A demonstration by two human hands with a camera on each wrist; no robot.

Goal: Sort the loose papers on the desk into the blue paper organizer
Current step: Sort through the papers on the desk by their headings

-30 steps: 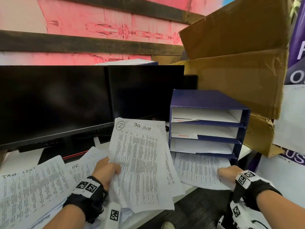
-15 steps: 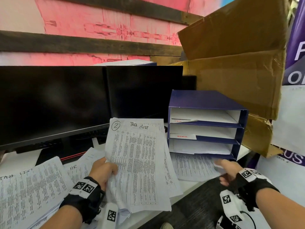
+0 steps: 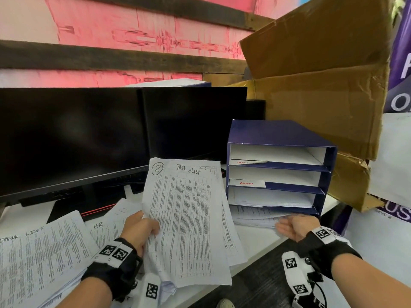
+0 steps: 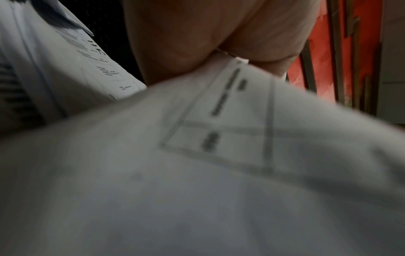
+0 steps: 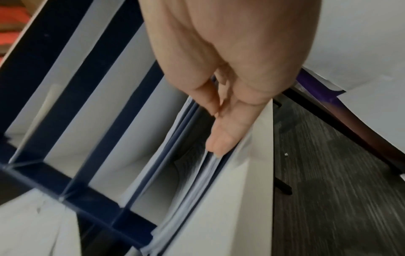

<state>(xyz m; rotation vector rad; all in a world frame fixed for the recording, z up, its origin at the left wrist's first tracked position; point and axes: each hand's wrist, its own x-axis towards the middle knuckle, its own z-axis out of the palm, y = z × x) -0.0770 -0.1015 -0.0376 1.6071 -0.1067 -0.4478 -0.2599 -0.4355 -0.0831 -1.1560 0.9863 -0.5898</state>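
Observation:
The blue paper organizer (image 3: pixel 278 132) stands at the desk's right end with three white shelves above a bottom slot. My right hand (image 3: pixel 289 225) is at that bottom slot, fingers (image 5: pixel 221 138) straight and pressing on the edge of a sheaf of sheets (image 3: pixel 253 216) that is mostly inside the slot. In the right wrist view the sheaf (image 5: pixel 197 190) lies between the blue dividers (image 5: pixel 76 83). My left hand (image 3: pixel 140 230) grips a bundle of printed papers (image 3: pixel 186 218) headed "Task List", held up over the desk. Blurred paper (image 4: pixel 197 173) fills the left wrist view below my thumb (image 4: pixel 208 43).
Two dark monitors (image 3: pixel 89 134) stand behind the papers. Loose printed sheets (image 3: pixel 37 258) cover the desk's left side. A large cardboard box (image 3: pixel 322 90) looms over the organizer. The desk edge (image 3: pixel 262 247) runs just before my right wrist, with dark floor (image 3: pixel 255 285) below.
My right hand has pushed the sheaf from lying out on the desk forward into the organizer's bottom slot. My left hand has kept its hold on the bundle, almost still.

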